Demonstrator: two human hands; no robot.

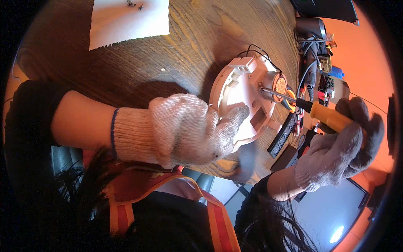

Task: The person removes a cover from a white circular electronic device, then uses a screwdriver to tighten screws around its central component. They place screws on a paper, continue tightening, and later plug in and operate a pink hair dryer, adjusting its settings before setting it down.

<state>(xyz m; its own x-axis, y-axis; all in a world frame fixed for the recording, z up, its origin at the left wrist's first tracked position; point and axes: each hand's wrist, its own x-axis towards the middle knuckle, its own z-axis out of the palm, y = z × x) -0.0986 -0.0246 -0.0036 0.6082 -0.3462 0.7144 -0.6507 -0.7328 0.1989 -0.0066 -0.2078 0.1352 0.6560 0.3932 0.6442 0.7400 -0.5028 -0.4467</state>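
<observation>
My left hand [189,130], in a whitish knit glove, grips the near edge of a round white plastic housing [228,86] tilted up over the wooden table. A round metal part with an orange face [277,84] sits on the housing, and thin black wires [264,54] loop from its side. My right hand [336,151], in a glove with greyed fingers, holds a screwdriver [329,116] by its yellow handle. The metal shaft points left, its tip at the edge of the round metal part. Whether the tip sits in a screw is too small to tell.
A white paper sheet [126,31] with a few small metal pieces lies at the far left. Orange-handled pliers [289,101], a black slotted strip [282,136] and a corded black tool [310,75] lie along the right side. A screen [331,210] glows at the lower right.
</observation>
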